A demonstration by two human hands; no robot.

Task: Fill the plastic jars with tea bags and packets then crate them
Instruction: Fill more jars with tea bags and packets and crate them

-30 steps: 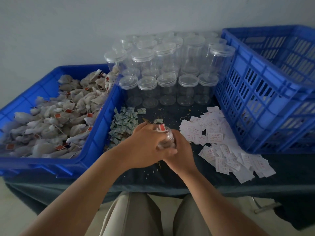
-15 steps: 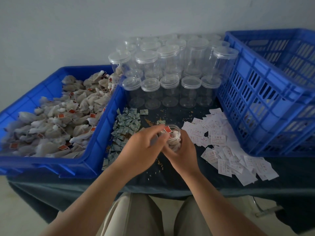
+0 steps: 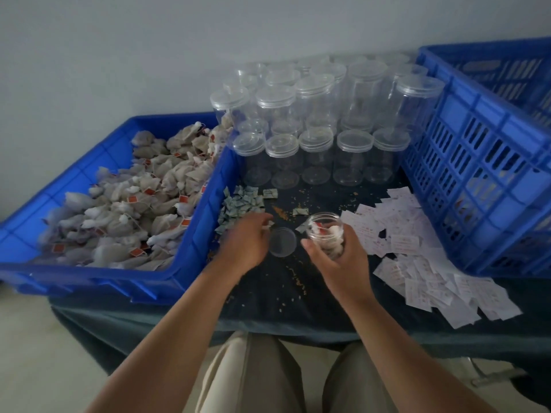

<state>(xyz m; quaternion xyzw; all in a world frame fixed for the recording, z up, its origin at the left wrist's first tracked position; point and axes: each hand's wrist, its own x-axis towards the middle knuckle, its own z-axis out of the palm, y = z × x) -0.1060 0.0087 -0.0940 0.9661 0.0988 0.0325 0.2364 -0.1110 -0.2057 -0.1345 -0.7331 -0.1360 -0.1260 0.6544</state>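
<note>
In the head view, the right hand (image 3: 337, 260) is curled around a clear jar (image 3: 325, 231) and holds it a little above the table (image 3: 298, 296), near the middle. The jar has no lid on and is almost full of tea bags (image 3: 329, 238). Its lid (image 3: 282, 242) lies flat on the dark cloth between the two hands, just beside the left hand (image 3: 247, 241). The left hand reaches to the near edge of the green packets (image 3: 242, 202); its fingers bend down there, but it cannot be told whether they pinch a packet. The wall of the blue tray (image 3: 208, 210) is just left of this hand. White paper slips (image 3: 417, 251) fill the space between the jar and the blue crate (image 3: 453, 180). The empty jars (image 3: 316, 141) stand closed behind. A bare strip with crumbs (image 3: 298, 281) lies before the hands, up to the table edge.
</note>
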